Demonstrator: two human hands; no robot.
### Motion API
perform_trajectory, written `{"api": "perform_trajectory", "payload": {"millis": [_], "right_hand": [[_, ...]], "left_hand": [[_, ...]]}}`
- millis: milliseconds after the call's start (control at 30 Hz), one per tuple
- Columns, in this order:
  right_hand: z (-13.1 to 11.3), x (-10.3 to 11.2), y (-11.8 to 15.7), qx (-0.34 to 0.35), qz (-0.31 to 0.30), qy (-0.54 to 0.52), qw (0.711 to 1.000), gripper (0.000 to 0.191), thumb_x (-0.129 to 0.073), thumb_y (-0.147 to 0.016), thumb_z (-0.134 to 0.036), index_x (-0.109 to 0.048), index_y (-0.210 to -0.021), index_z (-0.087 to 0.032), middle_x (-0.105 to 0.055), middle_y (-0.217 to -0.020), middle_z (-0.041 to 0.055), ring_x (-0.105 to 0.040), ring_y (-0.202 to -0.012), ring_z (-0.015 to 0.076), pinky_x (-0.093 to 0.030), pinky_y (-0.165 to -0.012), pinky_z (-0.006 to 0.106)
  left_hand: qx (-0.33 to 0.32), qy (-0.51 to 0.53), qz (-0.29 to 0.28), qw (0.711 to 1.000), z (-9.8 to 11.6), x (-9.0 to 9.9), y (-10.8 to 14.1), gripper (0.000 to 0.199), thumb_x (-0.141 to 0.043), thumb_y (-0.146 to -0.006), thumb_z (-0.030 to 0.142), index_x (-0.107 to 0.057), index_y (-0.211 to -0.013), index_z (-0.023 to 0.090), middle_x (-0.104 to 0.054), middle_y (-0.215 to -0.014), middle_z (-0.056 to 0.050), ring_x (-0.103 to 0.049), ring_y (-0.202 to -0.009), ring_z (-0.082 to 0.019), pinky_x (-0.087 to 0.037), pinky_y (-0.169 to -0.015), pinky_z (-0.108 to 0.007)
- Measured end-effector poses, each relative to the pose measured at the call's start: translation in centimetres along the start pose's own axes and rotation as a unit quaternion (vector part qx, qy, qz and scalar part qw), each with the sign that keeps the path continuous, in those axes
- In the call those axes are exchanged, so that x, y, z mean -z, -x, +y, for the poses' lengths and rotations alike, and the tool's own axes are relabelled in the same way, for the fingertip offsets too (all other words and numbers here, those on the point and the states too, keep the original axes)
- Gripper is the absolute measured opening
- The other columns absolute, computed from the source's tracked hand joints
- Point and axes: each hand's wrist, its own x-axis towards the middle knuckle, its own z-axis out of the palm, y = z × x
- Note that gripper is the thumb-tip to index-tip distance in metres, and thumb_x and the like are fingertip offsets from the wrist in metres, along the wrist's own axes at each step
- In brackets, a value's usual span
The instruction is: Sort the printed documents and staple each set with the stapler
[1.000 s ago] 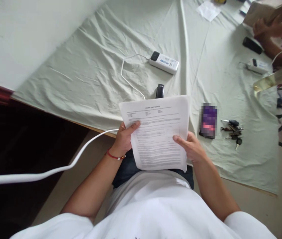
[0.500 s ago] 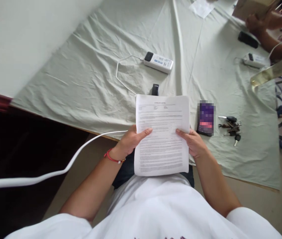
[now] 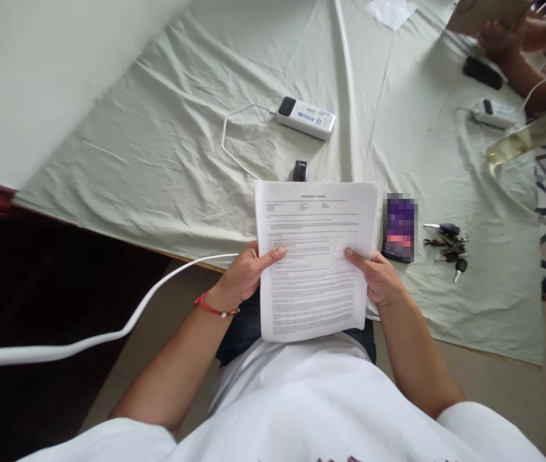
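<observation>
A stack of printed paper sheets is held up in front of my lap, its text facing me and a heading line near the top. My left hand grips the left edge, thumb on the printed face and the other fingers hidden behind. On the right edge my right hand grips in the same way, thumb on top. A red bracelet circles my left wrist. Just past the sheets' top edge lies a small black object, partly covered by the paper.
A cloth-covered table bears a white power bank with a white cable, a phone, several keys and a black case-like object. A bottle and another person's arms are at upper right.
The sheets' top edge has spread wider, and my left hand has shifted slightly left. Both hands keep their hold. At far right, the feet on the floor have moved.
</observation>
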Motion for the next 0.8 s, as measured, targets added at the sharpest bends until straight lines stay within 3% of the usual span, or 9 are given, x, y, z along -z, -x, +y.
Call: {"api": "perform_trajectory", "payload": {"millis": [200,433,633,800], "right_hand": [[0.0,1.0,0.3,0.037,-0.003,0.043,0.998,0.037,-0.092,-0.074,-0.041,-0.082,-0.106,-0.025,-0.083,-0.107,0.0022,-0.079,-0.091,0.0228,-0.065,-0.086,0.036],[-0.3,0.9,0.2,0.022,-0.002,0.066,0.998,0.048,-0.092,-0.073,-0.047,-0.080,-0.114,-0.025,-0.082,-0.113,0.0047,-0.079,-0.096,0.0276,-0.063,-0.081,0.037],[0.1,1.2,-0.1,0.012,0.004,0.052,0.999,0.036,-0.089,-0.077,-0.049,-0.082,-0.101,-0.023,-0.084,-0.099,0.0040,-0.079,-0.086,0.0246,-0.063,-0.080,0.036],[0.4,0.7,0.3,0.030,0.005,0.033,0.999,0.044,-0.091,-0.072,-0.051,-0.081,-0.106,-0.024,-0.083,-0.105,0.0057,-0.079,-0.092,0.0279,-0.062,-0.087,0.041]], "left_hand": [[-0.010,0.047,0.004,0.999,-0.3,-0.3,-0.1,0.047,-0.091,-0.075,0.039,-0.080,-0.115,0.017,-0.078,-0.125,-0.014,-0.070,-0.124,-0.040,-0.054,-0.112,-0.056],[-0.005,0.020,-0.014,1.000,-0.4,-0.5,0.0,0.053,-0.096,-0.067,0.031,-0.080,-0.116,0.019,-0.077,-0.127,-0.013,-0.069,-0.126,-0.039,-0.053,-0.113,-0.057],[0.024,0.022,0.019,0.999,-0.6,-0.1,-0.1,0.050,-0.098,-0.064,0.030,-0.081,-0.109,0.017,-0.079,-0.120,-0.014,-0.073,-0.118,-0.040,-0.056,-0.109,-0.058],[0.020,0.029,-0.011,0.999,-0.4,-0.5,0.2,0.052,-0.097,-0.066,0.028,-0.080,-0.113,0.017,-0.078,-0.125,-0.015,-0.071,-0.122,-0.040,-0.056,-0.111,-0.058]]}}
